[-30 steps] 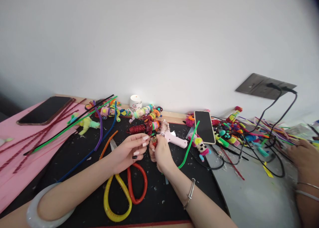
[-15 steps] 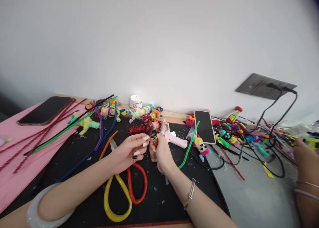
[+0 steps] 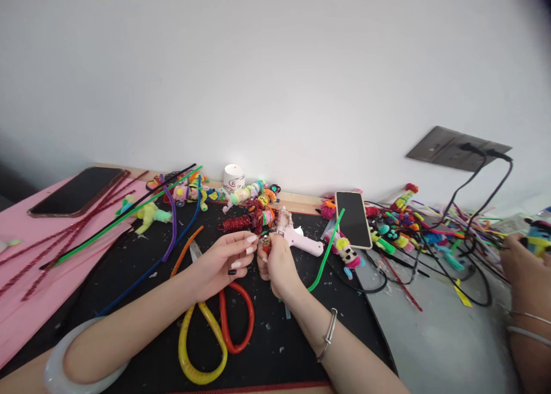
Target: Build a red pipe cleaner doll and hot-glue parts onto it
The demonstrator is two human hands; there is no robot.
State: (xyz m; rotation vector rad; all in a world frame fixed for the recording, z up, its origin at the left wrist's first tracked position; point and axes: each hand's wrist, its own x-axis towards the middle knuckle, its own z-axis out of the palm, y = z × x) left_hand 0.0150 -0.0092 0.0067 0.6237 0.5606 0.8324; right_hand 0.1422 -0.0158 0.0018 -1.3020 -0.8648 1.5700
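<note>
My left hand point(image 3: 224, 261) and my right hand point(image 3: 276, 265) meet over the black mat point(image 3: 142, 302). Together they pinch a small red and orange pipe-cleaner piece point(image 3: 266, 245) between their fingertips. My right fist is closed round its lower part, and my left thumb and fingers are pressed on its side. A green pipe cleaner point(image 3: 327, 250) curves out from under my right hand. Just behind the hands lies a pink glue gun point(image 3: 297, 239). Scissors with a yellow and a red handle point(image 3: 215, 331) rest under my wrists.
Finished pipe-cleaner figures point(image 3: 249, 207) and a white jar point(image 3: 234, 177) line the wall. One phone point(image 3: 353, 218) lies right of the mat, another phone point(image 3: 77, 190) on pink paper at left. Loose pipe cleaners point(image 3: 129, 210), cables point(image 3: 469, 250) and another person's hand point(image 3: 523, 267) crowd the right.
My hands have hardly moved. The other person's hand at the right edge has lifted and now holds a small coloured piece.
</note>
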